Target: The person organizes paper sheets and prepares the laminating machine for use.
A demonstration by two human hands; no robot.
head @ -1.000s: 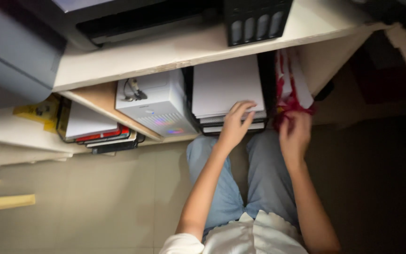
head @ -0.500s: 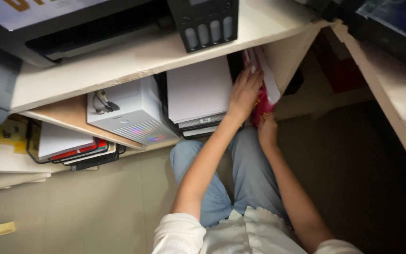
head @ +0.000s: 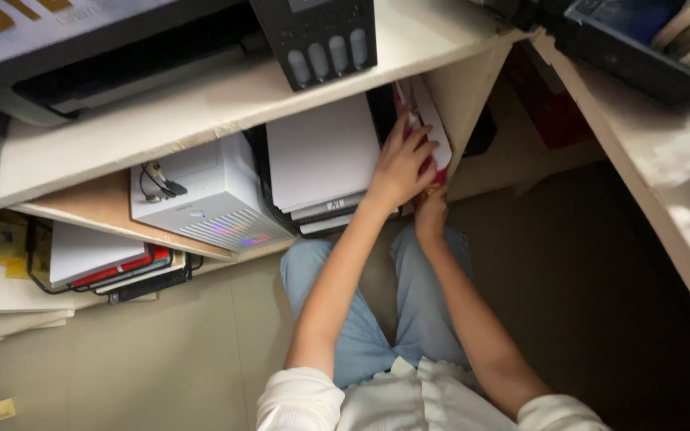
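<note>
1. Two hands meet at a red and white packet that stands upright under the desk, squeezed between a white paper stack and the desk's side panel.
2. Left hand: fingers spread and curled over the packet's edge, a loose grip on it.
3. Right hand: at six o'clock from the left, pressed to the packet's lower end; fingers are hidden, so I cannot tell how far its grip closes.
4. At nine o'clock from the paper stack stands a white box with glowing vents.
5. At twelve o'clock, a dark printer rests on the desk.
6. Blue-jeaned knees rest on a beige floor.
</note>
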